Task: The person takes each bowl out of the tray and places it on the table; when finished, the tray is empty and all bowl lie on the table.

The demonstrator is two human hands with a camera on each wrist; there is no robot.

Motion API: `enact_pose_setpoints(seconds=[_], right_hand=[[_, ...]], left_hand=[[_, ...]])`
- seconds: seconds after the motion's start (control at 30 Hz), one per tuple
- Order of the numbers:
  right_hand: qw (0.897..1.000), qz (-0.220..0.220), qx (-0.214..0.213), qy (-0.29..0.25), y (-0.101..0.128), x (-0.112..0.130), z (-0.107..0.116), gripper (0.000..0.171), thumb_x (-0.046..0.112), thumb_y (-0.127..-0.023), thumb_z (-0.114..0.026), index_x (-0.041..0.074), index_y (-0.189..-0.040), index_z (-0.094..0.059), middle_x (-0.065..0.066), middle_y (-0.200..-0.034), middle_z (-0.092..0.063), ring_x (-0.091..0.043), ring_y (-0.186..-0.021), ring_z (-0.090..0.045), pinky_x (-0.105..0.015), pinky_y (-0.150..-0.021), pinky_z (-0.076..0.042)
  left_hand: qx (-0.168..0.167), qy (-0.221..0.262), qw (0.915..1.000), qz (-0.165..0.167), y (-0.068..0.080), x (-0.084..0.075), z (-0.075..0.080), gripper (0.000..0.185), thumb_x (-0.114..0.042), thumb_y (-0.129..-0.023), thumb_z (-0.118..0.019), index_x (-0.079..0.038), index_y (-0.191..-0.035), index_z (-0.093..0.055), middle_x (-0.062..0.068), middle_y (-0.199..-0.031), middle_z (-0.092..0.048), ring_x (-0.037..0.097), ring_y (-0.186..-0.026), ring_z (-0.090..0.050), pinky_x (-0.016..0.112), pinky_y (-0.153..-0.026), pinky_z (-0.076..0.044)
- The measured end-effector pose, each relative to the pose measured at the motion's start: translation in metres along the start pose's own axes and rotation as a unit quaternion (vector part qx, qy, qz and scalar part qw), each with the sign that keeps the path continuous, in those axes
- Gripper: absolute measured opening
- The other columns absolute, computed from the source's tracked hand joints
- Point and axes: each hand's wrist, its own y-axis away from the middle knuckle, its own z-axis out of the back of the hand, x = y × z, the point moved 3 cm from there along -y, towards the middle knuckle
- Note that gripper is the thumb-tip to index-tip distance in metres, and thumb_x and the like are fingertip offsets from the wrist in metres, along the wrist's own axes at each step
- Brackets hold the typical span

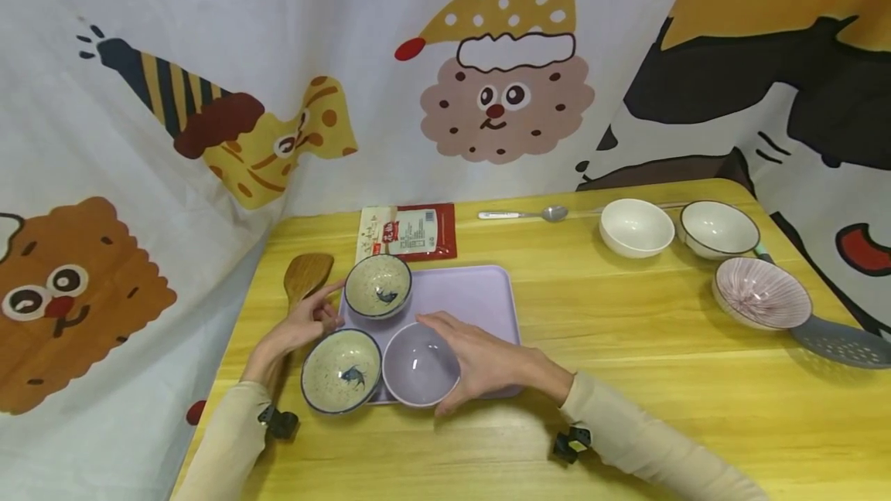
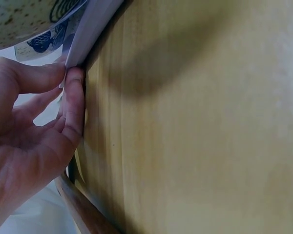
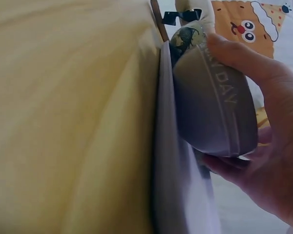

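Note:
My right hand [image 1: 483, 362] grips a lavender bowl [image 3: 210, 107], thumb on the near side and fingers on the far side. That bowl stands on the front part of a lilac tray [image 1: 473, 292]. With thumb and finger, my left hand [image 2: 34, 117] pinches the tray's left edge, beside two speckled bowls with blue fish. The smaller speckled bowl [image 1: 378, 287] sits at the tray's back left corner. At the front left is the larger speckled bowl [image 1: 341, 372], reaching past the tray's edge and touching or nearly touching the lavender one.
A wooden spatula [image 1: 306, 275] lies left of the tray. Behind are a red-and-cream packet [image 1: 411, 230] and a spoon [image 1: 525, 214]. To the right stand a white bowl [image 1: 636, 228], a dark-rimmed bowl [image 1: 720, 230] and a striped bowl [image 1: 762, 292] by a grey slotted ladle [image 1: 842, 342].

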Motion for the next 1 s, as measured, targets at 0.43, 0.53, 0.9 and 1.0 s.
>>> enact_pose_setpoints(seconds=[0.43,0.53,0.9,1.0], right_hand=[[0.993,-0.002,-0.120,-0.022,0.014,-0.007,0.001,0.128,0.055,-0.056,-0.093,0.018,-0.160,-0.028,-0.003,-0.157,-0.040,-0.024,-0.134,-0.052,-0.048,-0.104,-0.049],[0.988,-0.002,-0.155,-0.017,0.019,-0.010,0.004,0.129,0.055,-0.054,-0.095,0.019,-0.160,-0.029,-0.002,-0.155,-0.042,-0.025,-0.135,-0.052,-0.049,-0.104,-0.049],[0.971,-0.019,-0.237,-0.014,0.042,-0.023,0.025,0.127,0.060,-0.052,-0.094,0.016,-0.156,-0.037,-0.003,-0.150,-0.046,-0.029,-0.128,-0.057,-0.050,-0.098,-0.053],[0.968,-0.025,-0.250,-0.013,0.048,-0.027,0.031,0.127,0.058,-0.051,-0.095,0.019,-0.157,-0.036,-0.005,-0.149,-0.047,-0.030,-0.124,-0.059,-0.048,-0.095,-0.055]], left_hand=[[0.003,0.000,1.0000,0.001,0.000,0.003,-0.001,0.077,0.006,-0.088,-0.062,0.001,-0.158,-0.029,0.017,-0.093,-0.060,0.017,-0.077,-0.054,0.022,-0.064,-0.047],[0.002,-0.002,1.0000,-0.001,0.000,0.002,0.000,0.077,0.006,-0.088,-0.061,0.000,-0.158,-0.029,0.017,-0.093,-0.060,0.017,-0.077,-0.054,0.022,-0.064,-0.047],[-0.003,0.004,1.0000,0.003,0.001,0.002,0.000,0.076,0.006,-0.088,-0.063,0.001,-0.157,-0.031,0.018,-0.092,-0.061,0.017,-0.076,-0.055,0.023,-0.064,-0.047],[-0.003,0.004,1.0000,0.004,0.000,0.003,-0.001,0.076,0.006,-0.088,-0.062,0.002,-0.157,-0.030,0.019,-0.092,-0.062,0.018,-0.077,-0.056,0.023,-0.063,-0.047]])
